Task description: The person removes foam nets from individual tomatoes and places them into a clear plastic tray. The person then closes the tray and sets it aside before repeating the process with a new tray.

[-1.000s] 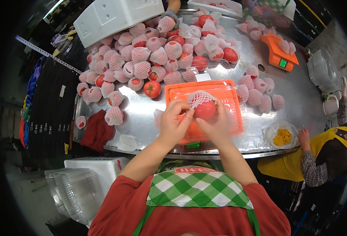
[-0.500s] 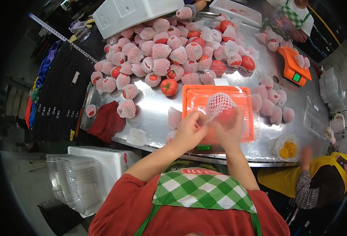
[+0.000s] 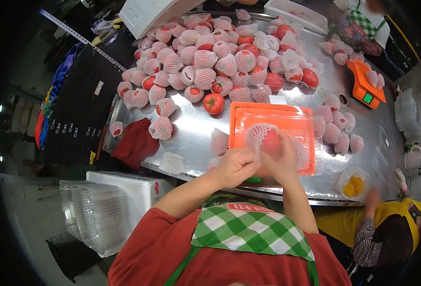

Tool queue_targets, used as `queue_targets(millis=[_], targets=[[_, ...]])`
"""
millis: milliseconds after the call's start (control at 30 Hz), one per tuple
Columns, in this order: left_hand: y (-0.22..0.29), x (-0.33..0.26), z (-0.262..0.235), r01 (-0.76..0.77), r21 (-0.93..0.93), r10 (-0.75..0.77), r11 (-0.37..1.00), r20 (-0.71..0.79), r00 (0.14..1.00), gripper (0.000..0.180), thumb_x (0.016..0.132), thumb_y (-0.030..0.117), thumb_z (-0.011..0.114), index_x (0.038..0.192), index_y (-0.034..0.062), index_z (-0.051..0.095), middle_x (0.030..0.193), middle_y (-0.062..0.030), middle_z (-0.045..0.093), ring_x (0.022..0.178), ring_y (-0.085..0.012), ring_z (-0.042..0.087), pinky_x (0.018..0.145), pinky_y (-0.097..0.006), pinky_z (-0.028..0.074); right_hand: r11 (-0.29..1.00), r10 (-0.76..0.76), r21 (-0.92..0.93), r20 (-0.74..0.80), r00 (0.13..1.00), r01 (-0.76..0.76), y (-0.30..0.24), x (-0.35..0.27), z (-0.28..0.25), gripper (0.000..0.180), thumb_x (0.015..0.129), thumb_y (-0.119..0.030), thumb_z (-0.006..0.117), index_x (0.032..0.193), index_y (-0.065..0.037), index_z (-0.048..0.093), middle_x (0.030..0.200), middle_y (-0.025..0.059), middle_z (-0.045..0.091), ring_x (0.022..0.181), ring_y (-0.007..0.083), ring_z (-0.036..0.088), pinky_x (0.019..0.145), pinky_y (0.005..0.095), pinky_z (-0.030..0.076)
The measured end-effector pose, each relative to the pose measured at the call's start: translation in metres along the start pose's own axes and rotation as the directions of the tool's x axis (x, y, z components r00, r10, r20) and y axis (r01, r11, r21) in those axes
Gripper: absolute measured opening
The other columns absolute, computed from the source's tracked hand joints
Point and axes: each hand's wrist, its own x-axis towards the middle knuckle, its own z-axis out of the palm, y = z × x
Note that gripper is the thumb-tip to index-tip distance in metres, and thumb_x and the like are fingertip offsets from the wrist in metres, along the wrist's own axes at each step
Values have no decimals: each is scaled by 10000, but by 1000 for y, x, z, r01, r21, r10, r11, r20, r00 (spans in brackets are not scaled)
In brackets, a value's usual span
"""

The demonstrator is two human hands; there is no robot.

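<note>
Hands meet over the orange tray at the near edge of the steel surface. Between them sits a red tomato half dressed in a white foam net. A second ago the same fruit was held a little higher over the tray with the net bunched on top; now the mesh reaches further down its left side, while the right side shows bare red skin. The wrapping is partway along, I judge, not finished.

The left hand is curled, its fingers pinching the net's edge beside the fruit. The right hand cups the tomato from below and behind, fingers closed around it; how hard they press I cannot tell. The fruit hangs just above the tray, not resting in it as far as I can see.

A netted tomato lies just left of the tray, and another one sits further left near a red cloth. One bare tomato rests at the front of the big heap of netted fruit. Right of the tray a small cluster of wrapped ones waits near an orange scale. A stack of clear lids stands below the surface to the left. Another person in yellow works at the right corner.
</note>
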Motion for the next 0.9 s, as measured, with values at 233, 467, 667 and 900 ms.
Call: queue_targets(millis=[233, 467, 667, 900], targets=[[-11, 1, 3, 102, 64, -95, 993, -108, 990, 134, 895, 106, 573, 815, 5, 609, 731, -108, 552, 658, -244, 557, 617, -336, 437, 978, 110, -181, 41, 993, -101, 1, -4, -5, 746, 692, -292, 808, 1273, 39, 478, 1122, 222, 613, 1021, 338, 629, 879, 403, 503], [-19, 11, -3, 129, 290, -56, 948, -247, 967, 144, 838, 131, 592, 747, 24, 564, 743, -147, 534, 695, -354, 560, 593, -428, 444, 915, 193, -375, 87, 977, -147, -17, 0, 2, 777, 722, -371, 778, 1310, 32, 469, 1059, 235, 644, 961, 396, 645, 833, 440, 519], [-14, 7, 0, 14, 425, 64, 905, -170, 983, 102, 768, 108, 636, 757, 37, 564, 772, -122, 556, 710, -331, 575, 604, -409, 468, 910, 173, -403, 166, 971, -94, -12, 2, -3, 699, 708, -339, 779, 1241, 26, 514, 1066, 235, 632, 971, 417, 628, 850, 456, 511], [-17, 1, 1, -34, 376, 92, 926, -137, 986, 113, 738, 72, 656, 756, 26, 555, 797, -106, 579, 703, -296, 589, 618, -373, 482, 953, 86, -300, 134, 987, -42, -1, -2, -1, 703, 662, -257, 802, 1253, -7, 515, 1194, 237, 535, 1103, 403, 556, 913, 440, 484]])
